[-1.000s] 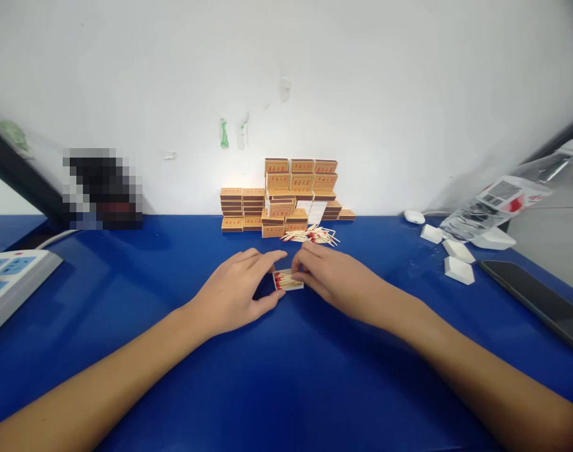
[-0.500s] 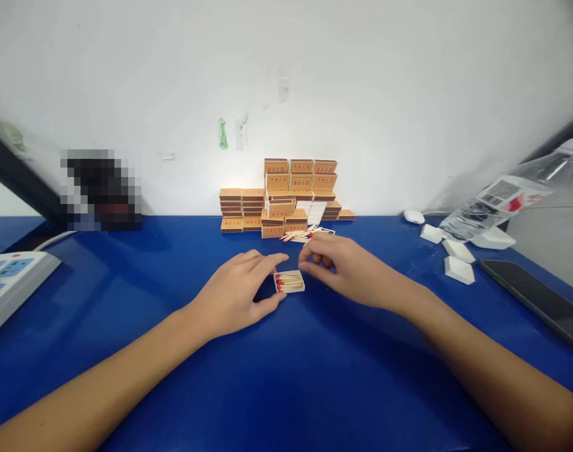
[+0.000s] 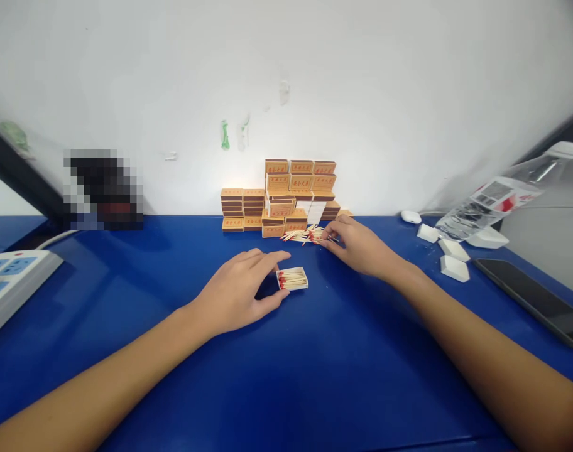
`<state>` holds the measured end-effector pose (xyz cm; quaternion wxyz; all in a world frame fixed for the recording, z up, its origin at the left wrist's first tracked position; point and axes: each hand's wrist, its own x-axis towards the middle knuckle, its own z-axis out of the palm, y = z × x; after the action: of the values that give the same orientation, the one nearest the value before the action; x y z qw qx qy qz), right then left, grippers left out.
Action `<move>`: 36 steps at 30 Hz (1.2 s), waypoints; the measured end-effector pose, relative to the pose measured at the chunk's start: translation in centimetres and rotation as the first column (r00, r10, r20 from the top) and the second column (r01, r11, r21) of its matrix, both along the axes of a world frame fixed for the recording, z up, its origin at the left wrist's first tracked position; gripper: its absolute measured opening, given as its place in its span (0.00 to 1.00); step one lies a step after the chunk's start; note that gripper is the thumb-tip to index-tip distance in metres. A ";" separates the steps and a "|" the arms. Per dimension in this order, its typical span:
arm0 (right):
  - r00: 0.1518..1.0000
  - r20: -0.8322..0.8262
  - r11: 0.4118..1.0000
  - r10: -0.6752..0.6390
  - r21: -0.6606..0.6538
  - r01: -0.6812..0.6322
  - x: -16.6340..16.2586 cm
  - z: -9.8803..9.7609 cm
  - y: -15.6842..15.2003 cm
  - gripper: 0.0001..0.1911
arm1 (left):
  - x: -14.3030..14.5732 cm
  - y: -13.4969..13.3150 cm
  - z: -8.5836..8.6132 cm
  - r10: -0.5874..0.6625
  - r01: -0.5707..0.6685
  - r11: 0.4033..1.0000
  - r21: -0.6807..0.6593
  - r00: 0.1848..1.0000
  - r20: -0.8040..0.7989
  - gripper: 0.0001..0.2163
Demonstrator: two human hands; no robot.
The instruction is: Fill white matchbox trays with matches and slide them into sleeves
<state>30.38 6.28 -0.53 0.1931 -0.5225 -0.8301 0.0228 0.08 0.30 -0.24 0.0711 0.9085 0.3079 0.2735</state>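
A small white matchbox tray (image 3: 293,278) with red-tipped matches lies on the blue table (image 3: 286,364). My left hand (image 3: 239,292) rests beside it, with forefinger and thumb touching the tray's left end. My right hand (image 3: 357,245) is stretched out to the loose pile of matches (image 3: 308,235) in front of the stacked matchboxes (image 3: 286,198), and its fingertips are pinched together at the pile's right edge. What they hold is too small to make out.
Orange matchboxes are stacked against the white wall. White empty trays (image 3: 451,258) and a plastic bag (image 3: 494,204) lie at the right, with a dark phone (image 3: 531,298) near the right edge. A white power strip (image 3: 8,279) sits at the left.
My right hand has left the tray and moved back and to the right, up to the loose match pile. My left hand has stayed at the tray.
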 end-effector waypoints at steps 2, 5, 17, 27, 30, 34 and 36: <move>1.000 0.009 1.000 0.015 -0.013 -0.015 0.1 0.0 0.1 0.08 | 0.0 0.0 0.0 -0.004 0.004 1.000 0.000 1.000 -0.014 0.23; 0.999 0.017 0.997 0.041 -0.064 -0.040 0.3 0.2 0.1 0.08 | -0.1 0.0 0.1 -0.004 0.004 1.000 -0.009 0.999 -0.034 0.23; 0.998 0.029 0.990 0.060 -0.127 -0.056 0.0 0.8 -0.3 0.10 | 0.0 0.2 -0.1 0.010 -0.010 1.000 -0.002 0.999 -0.044 0.23; 0.968 0.065 0.970 0.242 -0.003 -0.242 -4.2 2.3 -4.6 0.07 | -0.1 0.1 -0.1 0.048 -0.048 0.999 0.001 0.997 -0.067 0.24; 0.929 0.290 0.959 0.230 0.092 -0.267 -6.5 2.4 -6.0 0.08 | -0.1 0.1 -0.2 0.030 -0.030 1.000 0.005 0.997 -0.064 0.25; 0.886 0.387 0.945 0.255 0.093 -0.313 -7.4 2.5 -6.7 0.09 | -0.1 0.1 -0.2 0.032 -0.032 0.999 0.003 0.997 -0.074 0.26; 0.905 0.332 0.950 0.265 0.073 -0.305 -6.9 2.8 -6.6 0.07 | -0.1 0.1 -0.1 0.031 -0.031 1.000 -0.001 0.997 -0.075 0.25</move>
<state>23.50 -0.29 2.23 0.0829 -0.3795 -0.9176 -0.0849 -0.04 0.37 -0.34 0.0560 0.9131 0.3249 0.2399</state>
